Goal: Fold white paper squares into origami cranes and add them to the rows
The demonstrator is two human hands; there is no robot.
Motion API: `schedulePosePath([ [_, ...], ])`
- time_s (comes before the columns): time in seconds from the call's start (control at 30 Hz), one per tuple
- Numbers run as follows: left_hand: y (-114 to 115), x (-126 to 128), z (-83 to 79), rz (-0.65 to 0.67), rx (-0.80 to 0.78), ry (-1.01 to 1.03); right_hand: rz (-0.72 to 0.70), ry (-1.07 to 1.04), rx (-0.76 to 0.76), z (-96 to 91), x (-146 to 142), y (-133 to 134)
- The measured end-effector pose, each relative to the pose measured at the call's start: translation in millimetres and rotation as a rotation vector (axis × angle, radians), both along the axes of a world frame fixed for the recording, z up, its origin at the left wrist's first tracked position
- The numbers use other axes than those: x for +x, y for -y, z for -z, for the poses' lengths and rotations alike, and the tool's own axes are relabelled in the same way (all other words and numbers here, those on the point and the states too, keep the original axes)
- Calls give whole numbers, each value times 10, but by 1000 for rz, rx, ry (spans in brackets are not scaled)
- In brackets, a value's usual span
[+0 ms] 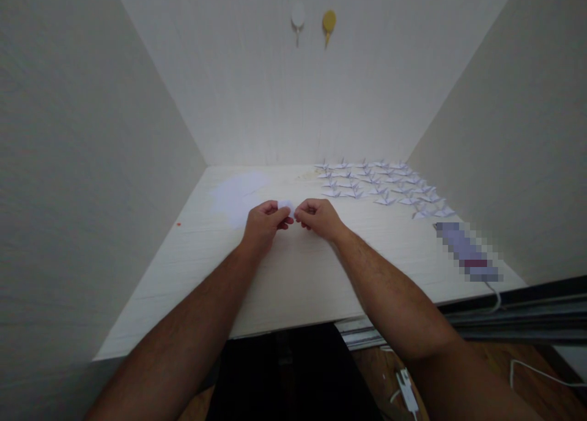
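Both my hands meet over the middle of the white desk (284, 274). My left hand (262, 220) and my right hand (318, 217) are closed in pinches on a small piece of pale paper (286, 205) held between them, just above the desk top. Most of the paper is hidden by my fingers. A stack of loose pale sheets (238, 196) lies on the desk just behind my left hand.
Several folded paper cranes (383, 186) lie in rows at the back right of the desk. A blurred-out oblong object (468, 252) with a cable rests near the right edge. Two hooks (313, 22) hang on the back wall. White walls close in on three sides.
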State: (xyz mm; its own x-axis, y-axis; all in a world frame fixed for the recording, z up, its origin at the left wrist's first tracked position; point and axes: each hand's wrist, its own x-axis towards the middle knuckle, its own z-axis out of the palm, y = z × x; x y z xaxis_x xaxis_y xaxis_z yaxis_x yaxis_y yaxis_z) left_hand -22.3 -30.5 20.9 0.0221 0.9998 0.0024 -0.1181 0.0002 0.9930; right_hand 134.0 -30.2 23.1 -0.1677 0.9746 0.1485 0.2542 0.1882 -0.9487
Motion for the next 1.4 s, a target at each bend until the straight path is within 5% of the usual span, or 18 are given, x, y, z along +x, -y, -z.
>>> schedulePosePath([
  [0.4, -28, -17, 39, 36, 58, -46, 59, 10, 127, 41, -10, -23],
  [1.4, -22, -49, 61, 160, 26, -126, 130, -34, 126, 19, -27, -15],
])
